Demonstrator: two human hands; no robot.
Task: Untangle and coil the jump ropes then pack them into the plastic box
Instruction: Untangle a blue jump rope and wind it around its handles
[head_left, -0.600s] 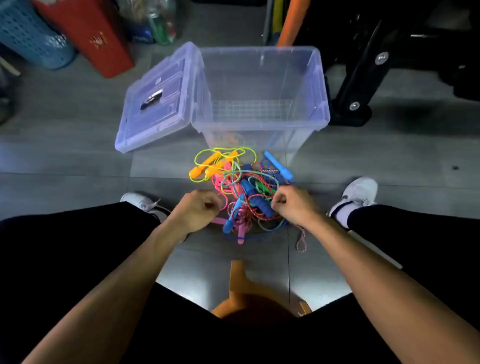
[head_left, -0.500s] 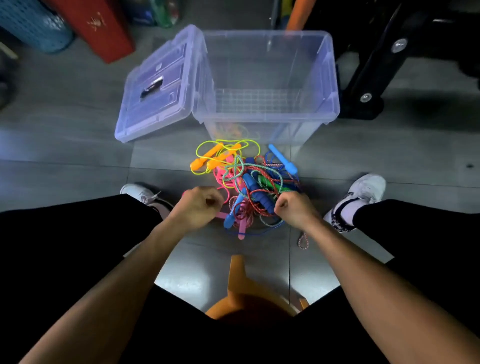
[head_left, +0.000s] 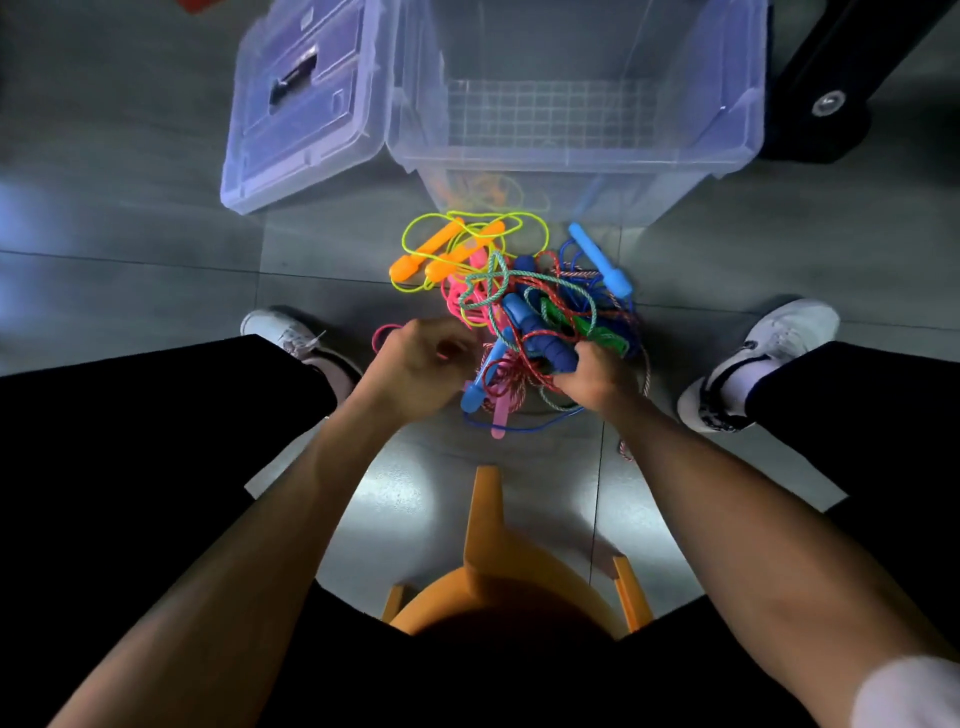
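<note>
Head view: the tangled jump ropes (head_left: 519, 306) lie in a heap on the floor between the person's feet, just near of the open plastic box (head_left: 576, 156), whose lid (head_left: 306, 104) rests at its left. The right hand (head_left: 597, 379) grasps a dark blue handle (head_left: 540, 338) with curled fingers. The left hand (head_left: 421, 364) is clenched at the heap's left edge, pinching a pink cord (head_left: 382, 332).

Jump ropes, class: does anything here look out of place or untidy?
Yes. The jump ropes lie knotted in one heap on the floor before the plastic box, not inside it; its lid leans against its side.
</note>
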